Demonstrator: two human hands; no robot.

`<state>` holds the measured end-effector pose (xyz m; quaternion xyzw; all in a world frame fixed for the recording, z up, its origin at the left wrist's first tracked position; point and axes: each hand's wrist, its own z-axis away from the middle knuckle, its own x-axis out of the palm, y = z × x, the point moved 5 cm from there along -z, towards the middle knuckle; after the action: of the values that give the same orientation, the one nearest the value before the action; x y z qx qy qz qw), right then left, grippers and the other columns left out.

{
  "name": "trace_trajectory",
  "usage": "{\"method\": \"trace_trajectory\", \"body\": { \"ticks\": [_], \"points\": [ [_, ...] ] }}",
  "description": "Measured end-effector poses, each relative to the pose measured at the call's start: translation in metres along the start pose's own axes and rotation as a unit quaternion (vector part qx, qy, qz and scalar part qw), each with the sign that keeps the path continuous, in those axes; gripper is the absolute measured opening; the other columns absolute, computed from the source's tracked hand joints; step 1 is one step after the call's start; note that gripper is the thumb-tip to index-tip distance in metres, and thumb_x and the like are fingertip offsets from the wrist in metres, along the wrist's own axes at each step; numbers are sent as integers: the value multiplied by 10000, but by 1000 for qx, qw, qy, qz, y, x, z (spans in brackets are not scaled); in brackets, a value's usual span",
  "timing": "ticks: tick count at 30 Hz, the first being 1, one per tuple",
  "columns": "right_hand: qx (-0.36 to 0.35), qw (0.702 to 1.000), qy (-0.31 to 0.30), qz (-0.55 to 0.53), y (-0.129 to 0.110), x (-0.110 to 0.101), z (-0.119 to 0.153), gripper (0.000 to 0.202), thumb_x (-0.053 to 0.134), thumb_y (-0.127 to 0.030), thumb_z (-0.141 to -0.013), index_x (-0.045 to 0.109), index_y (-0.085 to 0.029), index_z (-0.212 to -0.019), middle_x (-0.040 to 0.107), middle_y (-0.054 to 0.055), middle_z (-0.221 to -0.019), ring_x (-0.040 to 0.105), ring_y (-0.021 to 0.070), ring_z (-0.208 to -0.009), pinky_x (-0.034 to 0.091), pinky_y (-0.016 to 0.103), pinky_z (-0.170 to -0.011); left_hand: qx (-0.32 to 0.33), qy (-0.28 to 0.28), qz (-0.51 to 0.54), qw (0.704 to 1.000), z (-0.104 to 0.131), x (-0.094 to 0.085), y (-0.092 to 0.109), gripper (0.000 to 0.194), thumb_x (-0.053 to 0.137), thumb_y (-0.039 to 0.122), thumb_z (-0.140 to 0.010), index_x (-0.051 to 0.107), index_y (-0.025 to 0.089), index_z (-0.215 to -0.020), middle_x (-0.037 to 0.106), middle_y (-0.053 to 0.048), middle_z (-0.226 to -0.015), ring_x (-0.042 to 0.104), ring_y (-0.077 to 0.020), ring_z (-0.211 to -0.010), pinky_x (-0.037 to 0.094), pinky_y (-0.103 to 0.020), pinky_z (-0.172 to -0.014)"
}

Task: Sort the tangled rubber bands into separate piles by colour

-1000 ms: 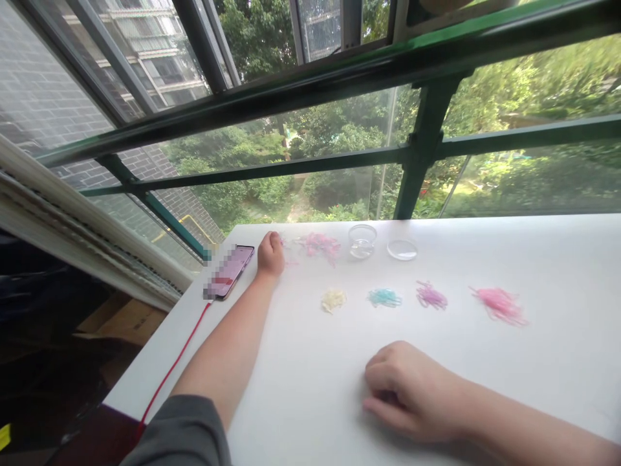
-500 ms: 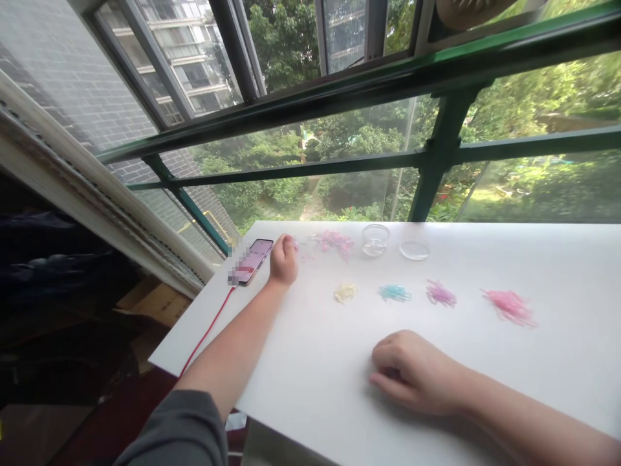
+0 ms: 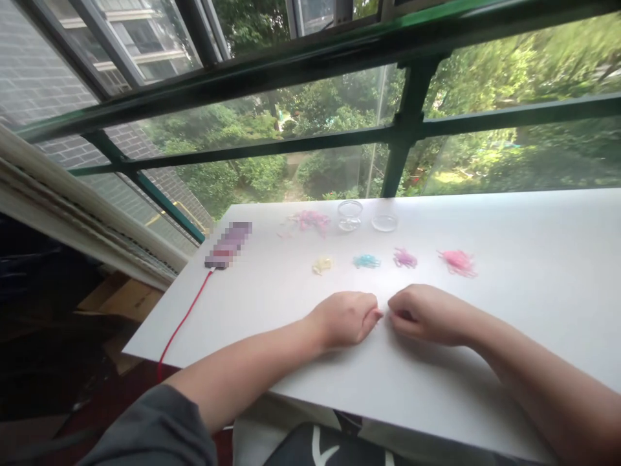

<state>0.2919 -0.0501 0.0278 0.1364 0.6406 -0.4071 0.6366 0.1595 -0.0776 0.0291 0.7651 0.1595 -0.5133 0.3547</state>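
Observation:
Near the front of the white table [image 3: 524, 239], my left hand [image 3: 347, 317] is closed with its fingertips pressed together; what they hold, if anything, is too small to make out. Just to its right, a narrow gap apart, my right hand [image 3: 429, 315] is curled closed over the tabletop, its fingertips hidden. Beyond the hands lies a row of small piles of thin strands: a pale yellow pile [image 3: 322, 265], a blue pile [image 3: 367, 261], a purple pile [image 3: 404, 257] and a pink pile [image 3: 458, 262]. Farther back is a loose mixed pink-and-purple pile [image 3: 311, 221].
A clear round cup [image 3: 350, 217] and a clear shallow lid [image 3: 385, 223] stand by the table's back edge. At left lies a phone [image 3: 229, 244] with a red cable [image 3: 187, 320] running off the edge. A green railing [image 3: 310, 139] and window are behind.
My left hand has come from beside the mixed pile toward me and to the right, close to my right hand. My right hand stays closed. The camera view has shifted.

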Motion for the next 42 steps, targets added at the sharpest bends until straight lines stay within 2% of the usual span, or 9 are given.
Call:
{"method": "trace_trajectory", "body": {
  "ticks": [4, 8, 13, 17, 23, 26, 30, 36, 42],
  "points": [
    [37, 999, 7, -23, 14, -6, 9, 252, 474, -230, -715, 322, -174, -522, 350, -35, -473, 239, 86, -489, 191, 253, -492, 58, -32, -63, 996, -13, 18, 17, 292, 325, 314, -936, 529, 156, -799, 600, -52, -769, 542, -170, -710, 419, -294, -648],
    [45, 998, 16, -35, 16, -9, 9, 267, 480, -241, -716, 317, -175, -515, 327, -44, -463, 232, 85, -491, 187, 253, -493, 69, -28, -80, 994, -19, 20, 21, 282, 355, 324, -927, 558, 154, -829, 598, -64, -821, 527, -183, -768, 420, -306, -670],
    [36, 998, 28, -37, 12, -12, 8, 295, 479, -271, -771, 358, -172, -520, 383, -34, -468, 262, 84, -485, 193, 255, -504, 21, -22, -32, 999, -16, 9, 9, 221, 452, 352, -888, 574, 175, -838, 581, -62, -887, 507, -186, -831, 422, -324, -738],
    [26, 998, 32, -40, 8, -15, 9, 251, 469, -251, -813, 475, -168, -576, 499, -5, -528, 344, 91, -509, 235, 252, -537, -13, -30, 37, 999, -12, -1, 1, 209, 533, 395, -844, 582, 201, -905, 584, -56, -999, 502, -214, -963, 408, -375, -855],
    [20, 995, 53, -82, 4, -18, 9, 143, 486, -186, -803, 627, -176, -823, 614, 12, -670, 450, 102, -571, 299, 232, -569, 46, -12, 152, 987, -9, -25, -5, 231, 491, 296, -871, 549, 183, -1065, 575, -78, -1134, 494, -200, -1094, 381, -361, -979],
    [14, 994, 59, -93, 2, -18, 9, 145, 514, -200, -795, 643, -178, -859, 602, 4, -655, 455, 100, -564, 316, 228, -571, 23, -11, 145, 989, -8, -33, -18, 227, 439, 196, -865, 555, 176, -1060, 592, -75, -1108, 526, -189, -1046, 418, -343, -932],
    [-10, 992, 54, -114, -2, -17, 9, 170, 581, -300, -787, 649, -176, -880, 585, -4, -634, 461, 97, -555, 332, 224, -569, -20, -45, 99, 994, -5, -36, -33, 264, 490, 211, -830, 571, 190, -1081, 621, -53, -1044, 565, -177, -903, 453, -337, -844],
    [-35, 990, 74, -111, -7, -11, 5, 149, 566, -296, -805, 639, -174, -850, 600, 8, -657, 466, 99, -570, 341, 229, -588, -12, -63, 72, 995, 0, -35, -31, 322, 584, 293, -790, 594, 190, -1095, 622, -67, -1031, 563, -201, -940, 454, -341, -852],
    [-43, 989, 85, -115, -8, -9, 3, 105, 524, -216, -807, 619, -171, -798, 616, 24, -688, 485, 110, -604, 346, 228, -597, 8, -81, 81, 993, -1, -30, -25, 190, 527, 239, -842, 633, 196, -993, 642, -45, -933, 569, -167, -859, 452, -299, -787]
  ]
}}
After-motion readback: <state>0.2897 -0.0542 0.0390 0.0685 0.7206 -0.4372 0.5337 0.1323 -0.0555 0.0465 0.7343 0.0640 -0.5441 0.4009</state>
